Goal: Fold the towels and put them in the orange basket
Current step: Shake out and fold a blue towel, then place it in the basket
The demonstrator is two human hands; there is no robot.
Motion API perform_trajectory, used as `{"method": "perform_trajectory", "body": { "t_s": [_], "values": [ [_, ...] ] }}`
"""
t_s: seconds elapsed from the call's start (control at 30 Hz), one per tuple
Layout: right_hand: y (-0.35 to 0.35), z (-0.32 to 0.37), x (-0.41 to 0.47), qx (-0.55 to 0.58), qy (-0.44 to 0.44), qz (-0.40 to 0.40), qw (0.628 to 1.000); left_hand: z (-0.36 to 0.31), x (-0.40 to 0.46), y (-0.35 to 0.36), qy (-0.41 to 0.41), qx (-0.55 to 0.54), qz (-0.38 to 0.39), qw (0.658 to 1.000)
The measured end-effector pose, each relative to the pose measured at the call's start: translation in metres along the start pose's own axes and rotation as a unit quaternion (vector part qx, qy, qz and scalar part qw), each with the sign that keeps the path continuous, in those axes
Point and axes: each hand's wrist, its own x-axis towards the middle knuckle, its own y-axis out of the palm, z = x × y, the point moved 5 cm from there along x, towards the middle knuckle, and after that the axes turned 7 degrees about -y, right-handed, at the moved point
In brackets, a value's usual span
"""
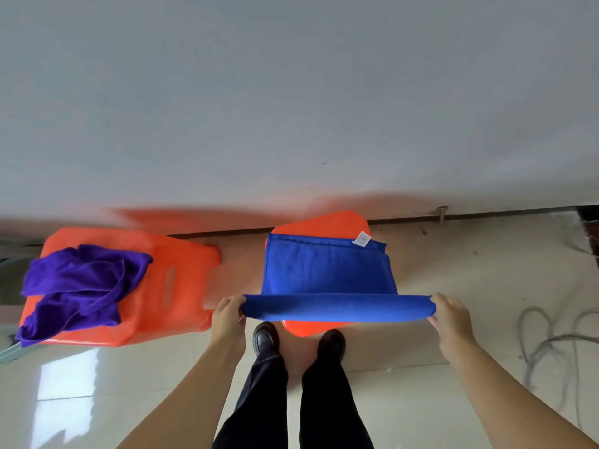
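A person stands over a glossy, pale tiled floor [97, 384], looking down past dark trousers and black shoes [266, 338]. Both bare hands hold a royal-blue towel [327, 270] of soft, matte, fleecy cloth. The left hand [228, 314] pinches the near-left end of the towel with its fingers curled round the rolled edge, and the right hand [449, 314] grips the near-right end in the same manner, fingers closed on the fabric. Between the two hands the near edge is pulled taut into a thick, rounded fold that runs straight across, raised a little above the rest. The far part of the towel lies flat as a neat rectangle on a smooth orange plastic stool [324, 223] with rounded corners, whose seat shows beyond the cloth's far edge and again below the raised fold, just ahead of the shoes. A small white care tag [361, 238] sits at the far-right corner of the towel. To the left, well apart from the stool, stands an orange basket [175, 286] of shiny moulded plastic with a slotted handle opening in its side. A crumpled purple towel [81, 286] of similar soft cloth is heaped on it in loose folds, spilling over its left edge. A plain pale wall [291, 92] rises behind, and grey cables [551, 345] loop on the floor at right.
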Motion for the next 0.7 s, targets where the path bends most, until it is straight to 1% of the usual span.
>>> {"method": "perform_trajectory", "body": {
  "t_s": [0.13,0.27,0.4,0.47,0.53,0.6,0.7],
  "values": [
    [0.025,0.012,0.043,-0.003,-0.009,0.011,1.000,-0.025,0.033,0.034,0.041,0.067,0.037,0.996],
    [0.058,0.024,0.097,-0.024,-0.027,0.015,0.999,-0.052,0.069,0.083,0.097,0.136,0.055,0.985],
    [0.089,0.009,0.149,-0.063,-0.020,0.008,0.998,-0.052,0.121,0.114,0.107,0.164,0.021,0.980],
    [0.101,0.000,0.160,-0.060,-0.012,0.030,0.998,-0.046,0.139,0.120,0.112,0.173,-0.003,0.979],
    [0.110,-0.016,0.164,-0.063,0.007,0.068,0.996,-0.039,0.149,0.117,0.118,0.204,-0.028,0.972],
    [0.112,-0.034,0.154,-0.082,0.047,0.113,0.989,-0.027,0.152,0.107,0.096,0.262,-0.025,0.960],
    [0.103,-0.060,0.129,-0.148,0.091,0.149,0.974,0.001,0.145,0.086,0.029,0.337,0.021,0.941]
  ]
}}
